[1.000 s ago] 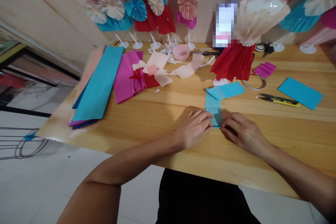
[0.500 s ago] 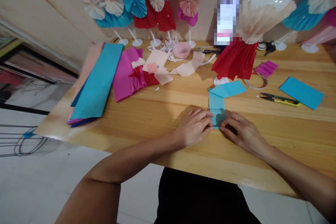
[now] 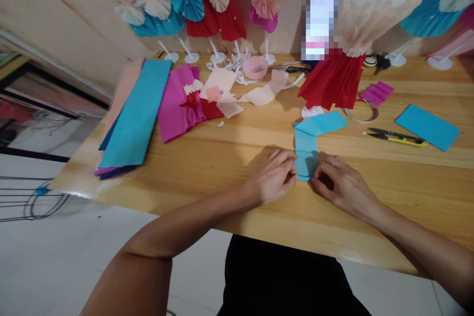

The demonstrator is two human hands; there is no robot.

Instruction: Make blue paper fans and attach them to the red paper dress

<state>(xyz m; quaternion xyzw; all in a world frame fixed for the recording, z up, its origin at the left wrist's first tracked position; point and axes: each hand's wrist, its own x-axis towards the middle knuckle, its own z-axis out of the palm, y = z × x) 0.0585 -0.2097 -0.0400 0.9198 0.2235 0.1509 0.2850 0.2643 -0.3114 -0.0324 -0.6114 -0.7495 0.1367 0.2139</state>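
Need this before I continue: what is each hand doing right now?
Left hand: closed, holding the left edge of a folded blue crepe paper strip.
Right hand: closed, holding its right edge.

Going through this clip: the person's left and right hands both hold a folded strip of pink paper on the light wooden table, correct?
Not quite: the strip is blue, not pink, as the head view shows. The left hand and right hand both hold the folded blue paper strip on the light wooden table.
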